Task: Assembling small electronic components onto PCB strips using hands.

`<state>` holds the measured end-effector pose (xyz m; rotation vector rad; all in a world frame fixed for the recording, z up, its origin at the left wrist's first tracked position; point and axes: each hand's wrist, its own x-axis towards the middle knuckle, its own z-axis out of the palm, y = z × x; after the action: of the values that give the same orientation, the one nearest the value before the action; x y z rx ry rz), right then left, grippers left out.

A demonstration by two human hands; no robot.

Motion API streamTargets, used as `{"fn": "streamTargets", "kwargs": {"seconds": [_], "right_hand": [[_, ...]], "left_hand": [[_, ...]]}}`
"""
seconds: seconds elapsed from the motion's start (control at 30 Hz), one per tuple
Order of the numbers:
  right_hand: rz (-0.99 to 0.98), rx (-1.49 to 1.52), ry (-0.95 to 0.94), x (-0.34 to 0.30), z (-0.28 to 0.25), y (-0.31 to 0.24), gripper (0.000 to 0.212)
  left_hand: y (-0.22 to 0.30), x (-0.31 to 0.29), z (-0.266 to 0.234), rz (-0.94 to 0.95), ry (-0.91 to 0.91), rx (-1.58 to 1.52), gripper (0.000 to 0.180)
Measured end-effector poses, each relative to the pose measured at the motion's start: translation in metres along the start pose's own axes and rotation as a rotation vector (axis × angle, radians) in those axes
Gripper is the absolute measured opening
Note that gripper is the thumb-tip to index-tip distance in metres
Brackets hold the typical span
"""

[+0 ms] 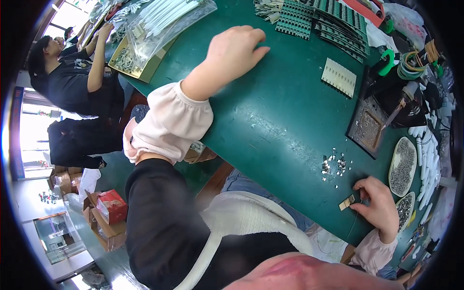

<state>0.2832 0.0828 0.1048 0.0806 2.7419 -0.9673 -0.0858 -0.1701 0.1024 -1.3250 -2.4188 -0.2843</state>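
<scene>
My left hand (236,50) is over the far middle of the green table (227,123), its fingers bent and its thumb held apart. I see nothing in it. At the near right my right hand (378,203) has thumb and forefinger closing about the edge of a small tan-and-dark rectangular piece (346,202). A thin dark wire (354,225) runs from beside those fingertips toward the table's near edge. Just beyond this hand lies a scatter of tiny shiny metal bits (336,166).
A soldering iron (398,106) rests over a black tray (365,130) at the right. Two dishes of small metal parts (402,166) stand beside my right hand. Green circuit panels (340,29) and a pale panel (339,77) lie far right. A co-worker (72,77) works at left beside a carton (140,72).
</scene>
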Motion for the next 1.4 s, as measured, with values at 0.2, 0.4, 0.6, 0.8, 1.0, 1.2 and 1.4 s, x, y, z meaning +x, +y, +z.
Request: {"fn": "streamTargets", "kwargs": {"seconds": [0.2,0.4,0.6,0.8,1.0,1.2,1.4], "right_hand": [[0.015,0.010,0.000,-0.002,0.001,0.004,0.050],[0.011,0.007,-0.015,0.002,-0.006,0.003,0.049],[0.067,0.032,-0.018,0.007,-0.008,0.002,0.046],[0.094,0.057,-0.003,0.010,-0.007,0.000,0.044],[0.119,0.066,0.005,0.013,-0.006,0.000,0.042],[0.046,0.054,0.022,0.020,-0.006,0.004,0.042],[0.090,0.068,0.040,0.013,-0.007,0.004,0.040]], "left_hand": [[-0.072,-0.006,-0.057,-0.282,0.165,-0.104,0.027],[-0.284,-0.028,-0.123,-0.452,-0.042,0.441,0.032],[-0.354,-0.038,-0.094,-0.376,-0.380,0.334,0.037],[-0.374,-0.028,-0.095,-0.323,-0.386,0.279,0.023],[-0.372,-0.032,-0.100,-0.216,-0.363,0.524,0.013],[-0.355,-0.051,-0.123,-0.466,-0.030,0.723,0.021],[-0.310,-0.052,-0.147,-0.614,0.250,0.738,0.025]]}}
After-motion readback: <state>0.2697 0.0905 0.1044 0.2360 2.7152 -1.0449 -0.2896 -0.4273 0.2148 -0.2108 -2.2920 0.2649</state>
